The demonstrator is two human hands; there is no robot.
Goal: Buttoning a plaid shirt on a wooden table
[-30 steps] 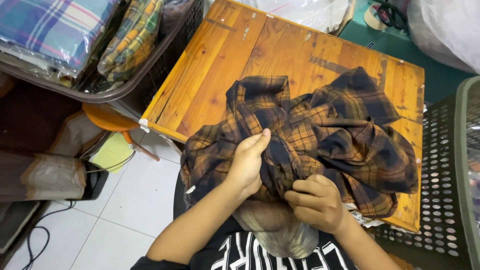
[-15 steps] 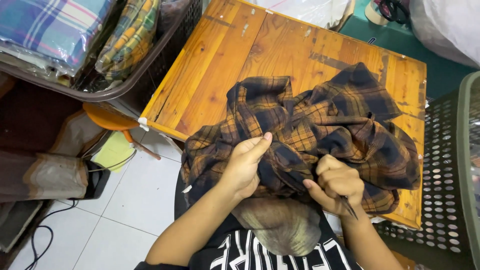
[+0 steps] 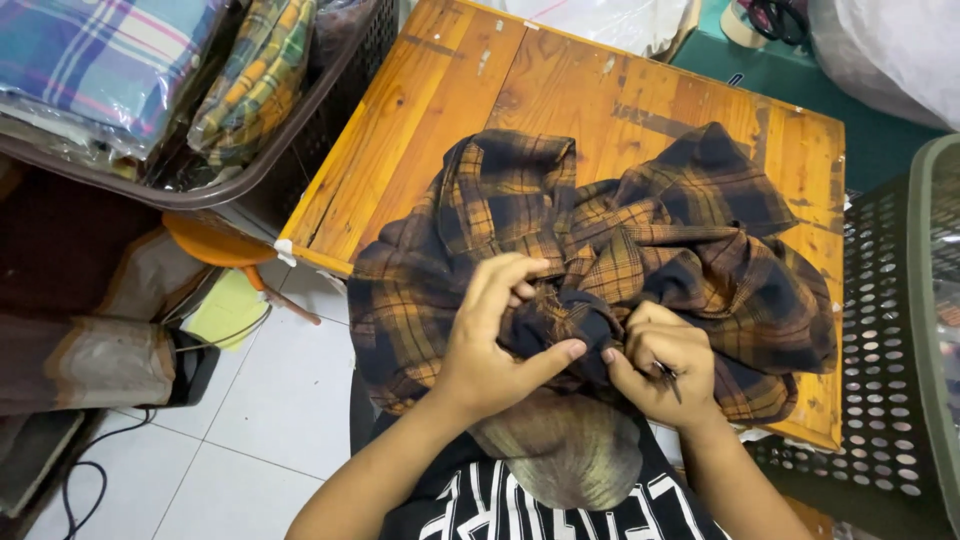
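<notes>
Wooden table (image 3: 430, 120) bears plaid shirt (image 3: 640, 250); baskets (image 3: 900, 330) flank both hands (image 3: 490, 340).

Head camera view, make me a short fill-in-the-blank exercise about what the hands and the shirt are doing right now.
1. Both hands pinch a dark ____ shirt patterned in navy and orange.
2. The shirt lies bunched on a ____ table.
3. The right hand also holds a small ____ tool, too small to identify.
4. The left hand grips the fabric with thumb and ____.

Missing words: plaid; wooden; metal; fingers
</notes>
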